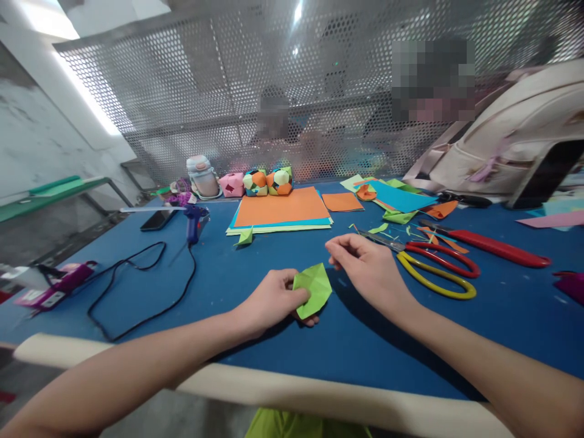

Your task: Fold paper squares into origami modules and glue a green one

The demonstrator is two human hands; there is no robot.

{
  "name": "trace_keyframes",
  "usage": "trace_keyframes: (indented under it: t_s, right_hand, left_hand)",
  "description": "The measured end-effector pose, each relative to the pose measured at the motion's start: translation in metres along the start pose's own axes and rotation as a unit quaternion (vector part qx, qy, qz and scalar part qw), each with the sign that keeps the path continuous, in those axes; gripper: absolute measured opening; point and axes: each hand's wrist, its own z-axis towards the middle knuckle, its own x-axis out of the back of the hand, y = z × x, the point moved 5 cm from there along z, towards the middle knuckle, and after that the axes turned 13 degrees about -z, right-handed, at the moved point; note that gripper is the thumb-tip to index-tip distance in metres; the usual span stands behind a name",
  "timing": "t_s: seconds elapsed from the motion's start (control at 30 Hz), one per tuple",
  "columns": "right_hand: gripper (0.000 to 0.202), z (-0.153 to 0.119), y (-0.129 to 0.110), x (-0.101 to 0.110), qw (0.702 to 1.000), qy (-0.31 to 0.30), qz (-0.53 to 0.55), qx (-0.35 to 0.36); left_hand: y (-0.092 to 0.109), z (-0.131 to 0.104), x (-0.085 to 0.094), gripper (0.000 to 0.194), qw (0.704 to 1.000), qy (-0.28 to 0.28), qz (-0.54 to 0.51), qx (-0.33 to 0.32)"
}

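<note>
Standing left of the paper stack [283,207] is a blue glue gun [193,225]. On the stack's near side, the left hand [274,298] grasps the folded green paper [317,289] between thumb and fingers. Nearer its right corner, the right hand [369,267] curls loosely; whether it pinches anything, I cannot tell. Scissors [401,247] lie farther right.

A craft workspace is suggested by the blue table [237,274], where a glue gun [195,225] is seen at eleven o'clock, stacked coloured paper [283,208] at twelve. Scissors [404,247] are placed between one and two.
</note>
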Motion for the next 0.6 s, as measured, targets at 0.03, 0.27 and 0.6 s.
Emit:
trace_keyframes:
  t_s: [0.03, 0.27, 0.6]
  right_hand:
    - [0.028, 0.002, 0.002, 0.002, 1.000, 0.001, -0.002, -0.006]
    - [0.012, -0.007, -0.021, -0.009, 0.975, -0.098, -0.001, 0.200]
    - [0.025, 0.005, 0.001, 0.004, 1.000, -0.013, 0.006, 0.011]
  left_hand:
    - [0.000, 0.000, 0.000, 0.003, 1.000, 0.000, 0.000, 0.000]
    - [0.001, -0.002, 0.000, 0.006, 1.000, -0.019, -0.007, -0.007]
    - [0.001, -0.003, 0.001, 0.006, 1.000, -0.012, 0.010, 0.012]
